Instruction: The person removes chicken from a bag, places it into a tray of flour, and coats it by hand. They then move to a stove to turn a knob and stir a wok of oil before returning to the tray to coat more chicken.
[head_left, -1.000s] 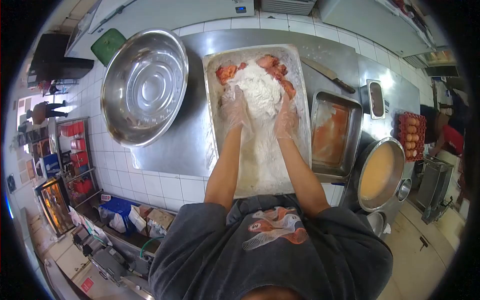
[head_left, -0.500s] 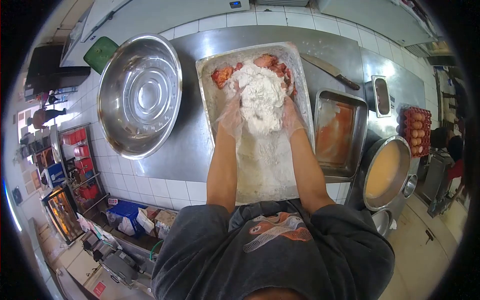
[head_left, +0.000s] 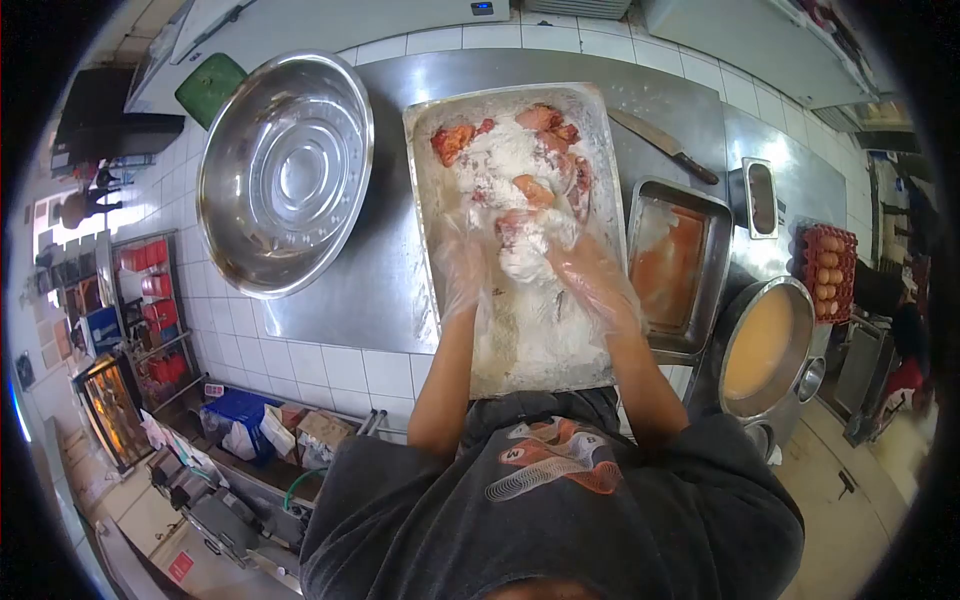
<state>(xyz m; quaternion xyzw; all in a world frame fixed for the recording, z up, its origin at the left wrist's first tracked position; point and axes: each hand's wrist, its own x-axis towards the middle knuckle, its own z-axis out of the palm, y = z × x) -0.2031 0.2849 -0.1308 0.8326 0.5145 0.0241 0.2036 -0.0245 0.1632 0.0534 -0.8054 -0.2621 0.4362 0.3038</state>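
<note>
Both hands wear clear plastic gloves inside a floured metal tray (head_left: 424,200). My left hand (head_left: 463,262) is at the tray's left side, beside the flour, its fingers blurred. My right hand (head_left: 592,272) reaches in from the right, its fingertips at a heap of white flour (head_left: 526,262); whether it grips anything is unclear. Red, marinated meat pieces (head_left: 455,142) lie at the back of the tray, some partly coated. One meat piece (head_left: 534,190) shows on top of the flour near the middle.
A large steel bowl (head_left: 300,175) stands on the left. To the right are a knife (head_left: 665,145), a pan with reddish liquid (head_left: 672,262), a small container (head_left: 762,198), an egg tray (head_left: 828,272) and a bowl of yellowish liquid (head_left: 765,345). A person (head_left: 85,205) is far left.
Both hands have moved back toward me. The big flour heap has slumped and spread, uncovering meat pieces in the middle. The view has shifted slightly.
</note>
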